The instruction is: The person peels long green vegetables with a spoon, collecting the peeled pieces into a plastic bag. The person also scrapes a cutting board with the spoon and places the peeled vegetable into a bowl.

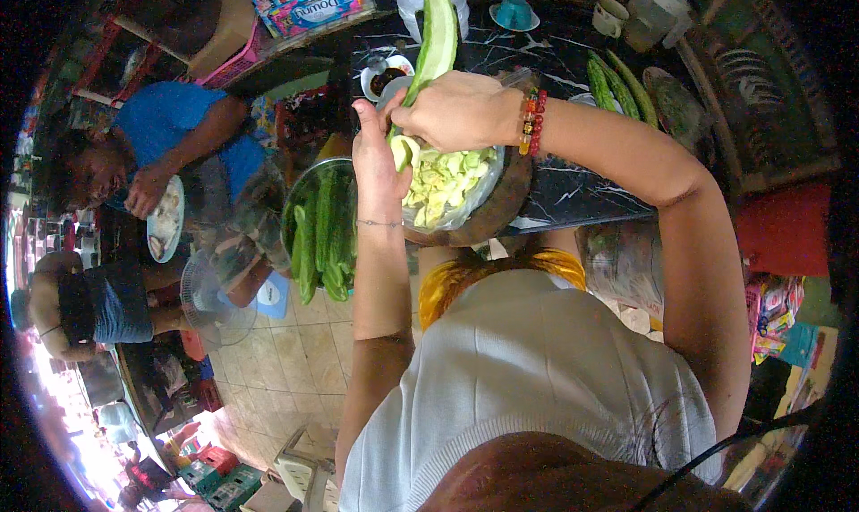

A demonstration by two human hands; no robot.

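A long green gourd (438, 42), with a pale cut face along its length, slants away from me above the counter. My left hand (378, 158) is at its near end, thumb raised and fingers mostly hidden; it seems to support the gourd. Closed against the gourd's side is my right hand (465, 111), with bead bracelets at the wrist; whatever its fingers grip is hidden. A pale curled slice (404, 152) hangs between the hands. Below them, a plastic-lined bowl (491, 183) holds many pale green slices (445, 188) and rests on a round wooden board (516, 176).
Whole green gourds (324, 221) fill a basin at left; more gourds (617, 87) lie on the dark marbled counter (573, 185) at right. A small bowl of dark sauce (385, 81) stands beyond my left hand. At left, a person (183, 123) holds a plate (167, 221) near a fan (219, 297).
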